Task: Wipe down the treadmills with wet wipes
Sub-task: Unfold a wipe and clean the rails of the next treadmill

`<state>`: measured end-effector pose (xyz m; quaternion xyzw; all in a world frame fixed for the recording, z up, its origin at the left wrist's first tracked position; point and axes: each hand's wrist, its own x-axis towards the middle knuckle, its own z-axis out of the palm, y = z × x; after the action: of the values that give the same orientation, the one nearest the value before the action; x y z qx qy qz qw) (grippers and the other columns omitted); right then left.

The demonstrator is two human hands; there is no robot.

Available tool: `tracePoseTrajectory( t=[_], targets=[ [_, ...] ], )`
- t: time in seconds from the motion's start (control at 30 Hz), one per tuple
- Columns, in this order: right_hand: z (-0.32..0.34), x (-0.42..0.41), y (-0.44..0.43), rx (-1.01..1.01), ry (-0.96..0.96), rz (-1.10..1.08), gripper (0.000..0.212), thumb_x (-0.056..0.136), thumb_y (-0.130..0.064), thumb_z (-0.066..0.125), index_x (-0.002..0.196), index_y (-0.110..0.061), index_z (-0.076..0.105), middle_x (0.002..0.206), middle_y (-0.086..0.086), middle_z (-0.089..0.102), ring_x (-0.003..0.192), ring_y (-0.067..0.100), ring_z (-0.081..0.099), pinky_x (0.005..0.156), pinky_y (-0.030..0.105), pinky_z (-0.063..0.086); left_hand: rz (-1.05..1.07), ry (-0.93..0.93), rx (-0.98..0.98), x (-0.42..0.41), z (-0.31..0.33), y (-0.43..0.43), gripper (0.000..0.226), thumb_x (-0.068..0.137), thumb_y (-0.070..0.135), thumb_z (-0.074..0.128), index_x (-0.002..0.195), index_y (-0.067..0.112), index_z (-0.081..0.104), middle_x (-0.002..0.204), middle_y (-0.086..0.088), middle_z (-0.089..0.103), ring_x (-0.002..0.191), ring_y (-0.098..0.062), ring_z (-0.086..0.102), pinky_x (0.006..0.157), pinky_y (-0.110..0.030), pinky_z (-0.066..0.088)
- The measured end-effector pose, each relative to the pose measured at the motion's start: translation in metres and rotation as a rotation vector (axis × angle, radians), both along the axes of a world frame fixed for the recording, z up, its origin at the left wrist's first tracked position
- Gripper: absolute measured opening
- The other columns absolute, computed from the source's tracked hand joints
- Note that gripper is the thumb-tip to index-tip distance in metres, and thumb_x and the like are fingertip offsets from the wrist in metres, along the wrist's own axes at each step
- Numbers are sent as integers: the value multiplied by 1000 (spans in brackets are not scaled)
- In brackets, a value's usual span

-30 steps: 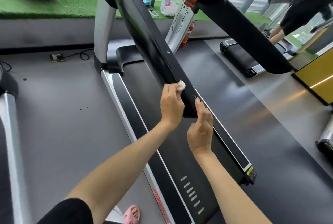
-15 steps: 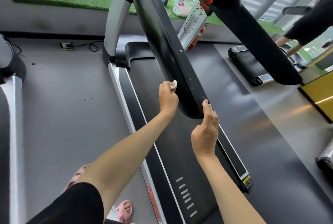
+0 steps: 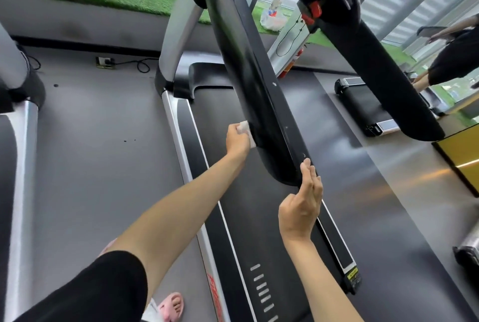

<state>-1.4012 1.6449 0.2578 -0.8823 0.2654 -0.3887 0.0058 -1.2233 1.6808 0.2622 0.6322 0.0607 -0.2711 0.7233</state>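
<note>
The left hand [image 3: 237, 141] pinches a white wet wipe [image 3: 245, 130] and presses it against the left face of the black handrail [image 3: 248, 62] of the treadmill [image 3: 254, 223], a little above the rail's rounded lower end. The right hand [image 3: 302, 202] is flat, its fingers straight and together, with the fingertips at the rail's right edge near that end.

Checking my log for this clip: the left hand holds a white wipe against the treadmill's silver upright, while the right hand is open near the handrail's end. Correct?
Not quite. The head view shows the left hand holding the white wipe against the black handrail, not the silver upright. The right hand is open near the handrail's end.
</note>
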Motion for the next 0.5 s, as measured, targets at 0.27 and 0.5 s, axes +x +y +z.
tracePoseTrajectory(
  t=[0.27, 0.5],
  targets=[
    [-2, 0, -1, -9, -7, 9, 83, 61, 33, 42, 136, -2, 40, 139, 18, 51, 133, 28, 42, 112, 44, 35, 67, -508, -12, -35, 18, -13, 14, 98, 4, 41, 99, 10, 53, 101, -1, 50, 90, -17, 50, 81, -26, 39],
    [-1, -4, -5, -43, -23, 44, 63, 77, 20, 31, 135, -3, 41, 138, 18, 52, 131, 27, 44, 116, 37, 29, -197, -1162, -99, -86, -26, 6, 22, 86, -12, 53, 101, 1, 60, 94, -10, 55, 86, -20, 55, 83, -20, 47]
  ],
)
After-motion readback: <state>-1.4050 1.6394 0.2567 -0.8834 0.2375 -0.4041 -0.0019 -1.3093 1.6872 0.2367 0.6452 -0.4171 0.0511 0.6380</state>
